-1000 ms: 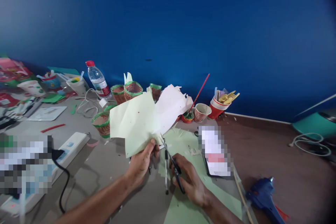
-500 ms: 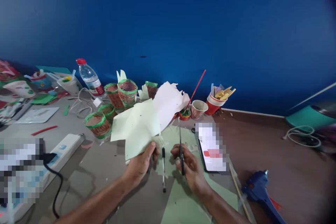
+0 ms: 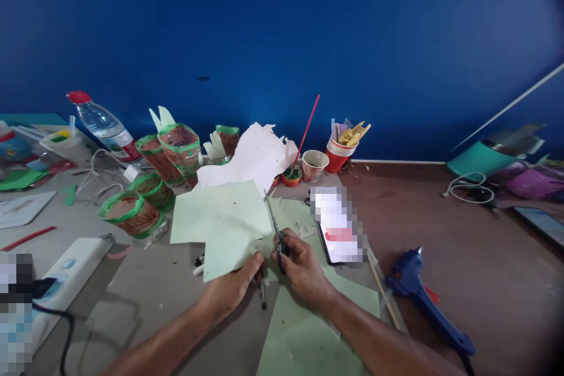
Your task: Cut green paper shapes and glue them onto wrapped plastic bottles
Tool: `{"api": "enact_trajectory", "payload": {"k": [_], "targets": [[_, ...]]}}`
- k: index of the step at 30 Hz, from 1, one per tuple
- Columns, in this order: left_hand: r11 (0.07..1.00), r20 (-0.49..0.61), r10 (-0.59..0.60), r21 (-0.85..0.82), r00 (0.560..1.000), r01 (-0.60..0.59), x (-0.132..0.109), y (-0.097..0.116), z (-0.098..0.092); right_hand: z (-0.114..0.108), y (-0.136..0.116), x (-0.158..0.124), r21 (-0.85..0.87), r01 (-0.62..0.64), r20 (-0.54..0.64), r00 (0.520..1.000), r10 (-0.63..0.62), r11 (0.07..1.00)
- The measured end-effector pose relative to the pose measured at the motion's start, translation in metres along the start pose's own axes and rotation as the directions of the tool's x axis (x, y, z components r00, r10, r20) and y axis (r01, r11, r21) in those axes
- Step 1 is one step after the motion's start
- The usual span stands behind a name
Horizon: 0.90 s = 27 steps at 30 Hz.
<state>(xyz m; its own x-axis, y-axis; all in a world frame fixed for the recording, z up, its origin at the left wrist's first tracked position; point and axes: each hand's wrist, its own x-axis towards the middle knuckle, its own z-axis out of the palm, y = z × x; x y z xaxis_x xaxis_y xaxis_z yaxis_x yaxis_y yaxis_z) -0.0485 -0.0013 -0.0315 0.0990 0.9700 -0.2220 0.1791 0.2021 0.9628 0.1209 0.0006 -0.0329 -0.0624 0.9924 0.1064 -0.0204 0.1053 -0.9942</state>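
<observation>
A: What has the left hand (image 3: 231,289) got?
B: A pale green, step-edged sheet of paper (image 3: 224,211). Its thumb and fingers are clamped on the lower right part, with the sheet raised over the grey bench (image 3: 171,311).
A: And the right hand (image 3: 306,276)?
B: Its fingers are wrapped round the black handles of metal-bladed scissors (image 3: 281,247). The blades point away from the person, by the paper's right edge; whether they touch it, I can't tell.
A: What's underneath?
B: A slim pen (image 3: 263,298), partly hidden by the left hand, and a flat, light green paper sheet (image 3: 304,335) below the right forearm.
A: Further out?
B: A jagged white paper sheet (image 3: 255,158) behind the held one, and a blue glue gun (image 3: 423,291) off to the right.
</observation>
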Motion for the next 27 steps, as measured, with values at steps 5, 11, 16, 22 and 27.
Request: {"api": "enact_trajectory", "payload": {"k": [5,11,16,22,27], "targets": [[0.998,0.048,-0.056,-0.017,0.997,0.057,0.001,0.008,0.006,0.001,0.003,-0.002,0.027,-0.019,0.052,0.998,0.018,0.999],[0.970,-0.013,-0.114,-0.218,0.993,0.109,0.003,0.020,0.002,-0.005,-0.005,-0.005,-0.085,0.065,0.115,0.992,-0.055,0.994],[0.947,0.025,-0.085,-0.308,0.996,0.089,0.005,0.017,-0.006,-0.009,-0.012,-0.005,-0.184,0.157,0.202,0.972,-0.119,0.970],[0.907,0.033,-0.012,-0.420,0.999,0.025,0.006,0.014,-0.005,-0.011,-0.010,-0.007,-0.260,0.241,0.279,0.946,-0.166,0.935],[0.884,0.032,-0.025,-0.466,0.999,0.037,0.003,0.019,-0.002,-0.009,-0.008,-0.009,-0.311,0.271,0.293,0.939,-0.180,0.911]]}}
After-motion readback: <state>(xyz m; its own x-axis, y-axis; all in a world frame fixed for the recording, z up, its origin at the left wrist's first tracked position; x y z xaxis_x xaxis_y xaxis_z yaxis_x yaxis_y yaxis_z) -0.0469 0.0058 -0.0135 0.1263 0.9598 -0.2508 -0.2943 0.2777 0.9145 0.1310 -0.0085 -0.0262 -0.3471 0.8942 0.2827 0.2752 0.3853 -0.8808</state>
